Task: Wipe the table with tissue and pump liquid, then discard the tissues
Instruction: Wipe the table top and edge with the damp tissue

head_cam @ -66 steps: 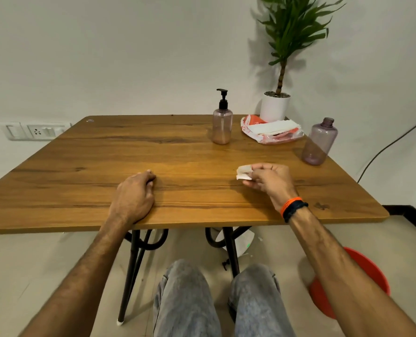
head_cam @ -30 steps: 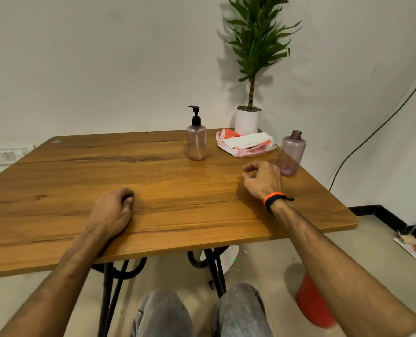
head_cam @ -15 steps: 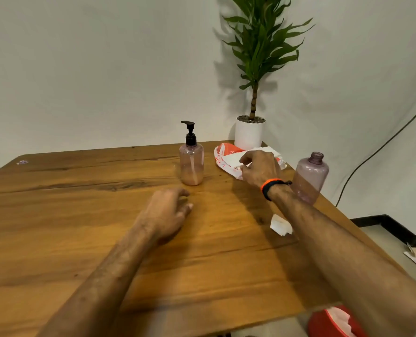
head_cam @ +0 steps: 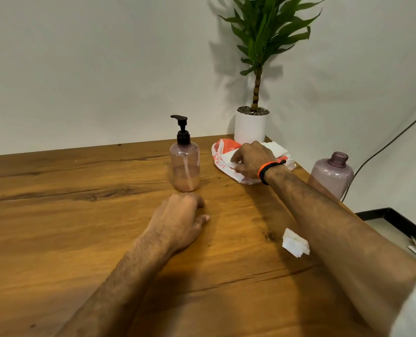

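The right hand (head_cam: 252, 159) is reaching into the crinkly white-and-orange plastic tissue pack (head_cam: 222, 158), its fingertips pinching the top white sheet; whether it is gripping firmly, I cannot tell. The left hand (head_cam: 181, 220) is resting loosely curled, holding nothing, just short of the clear pump bottle (head_cam: 185, 164). Being thin, soft and tearable, the sheet is probably best pinched at a corner, while a crumpled white tissue (head_cam: 295, 243) is lying well behind the grip.

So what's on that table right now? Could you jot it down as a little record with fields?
table: wooden top
pump bottle: upright, partly filled with liquid
tissue pack: red and white, at the far edge
right hand: on the tissue pack, fingers at a white tissue
left hand: rests on the table near the pump bottle, holds nothing
used tissue: crumpled, lying beside the right forearm
capless bottle: upright at the right edge
potted plant: white pot, far corner
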The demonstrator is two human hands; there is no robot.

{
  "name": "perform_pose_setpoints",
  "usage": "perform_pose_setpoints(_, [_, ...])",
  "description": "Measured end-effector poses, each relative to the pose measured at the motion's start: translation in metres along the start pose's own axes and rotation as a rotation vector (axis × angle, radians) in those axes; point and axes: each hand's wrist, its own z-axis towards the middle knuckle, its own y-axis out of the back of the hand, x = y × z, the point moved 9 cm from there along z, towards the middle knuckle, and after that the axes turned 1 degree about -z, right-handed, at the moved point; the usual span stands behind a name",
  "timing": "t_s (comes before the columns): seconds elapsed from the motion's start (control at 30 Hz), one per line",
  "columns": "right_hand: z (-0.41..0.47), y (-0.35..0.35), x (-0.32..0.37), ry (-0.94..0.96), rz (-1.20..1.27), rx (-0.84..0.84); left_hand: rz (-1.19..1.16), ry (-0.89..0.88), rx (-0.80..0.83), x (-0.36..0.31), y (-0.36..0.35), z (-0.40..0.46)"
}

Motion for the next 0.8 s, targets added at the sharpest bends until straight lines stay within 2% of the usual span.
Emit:
perform_pose_setpoints(0.17, [-0.001,0.006,0.002,0.003,0.025,-0.077,0.008,0.020,0.032,-0.001,0.000,0.003])
perform_pose_setpoints(0.33, [-0.003,0.007,-0.010,-0.130,0.132,-0.137,0.018,0.043,0.054,0.001,-0.001,0.004])
perform_pose_setpoints(0.47, [-0.011,0.026,-0.023,-0.234,0.277,-0.349,0.010,0.065,0.061,0.001,-0.001,0.003])
perform_pose_setpoints(0.57, [-0.020,0.040,-0.022,-0.223,0.348,-0.473,-0.031,0.067,0.011,0.000,0.002,0.001])
perform_pose_setpoints(0.7, [-0.051,0.058,-0.013,-0.191,0.668,-0.597,-0.232,0.071,-0.144,-0.003,0.020,-0.008])
perform_pose_setpoints(0.8, [-0.090,0.069,0.007,-0.099,0.844,-0.613,-0.570,0.150,-0.262,0.001,0.033,-0.020])
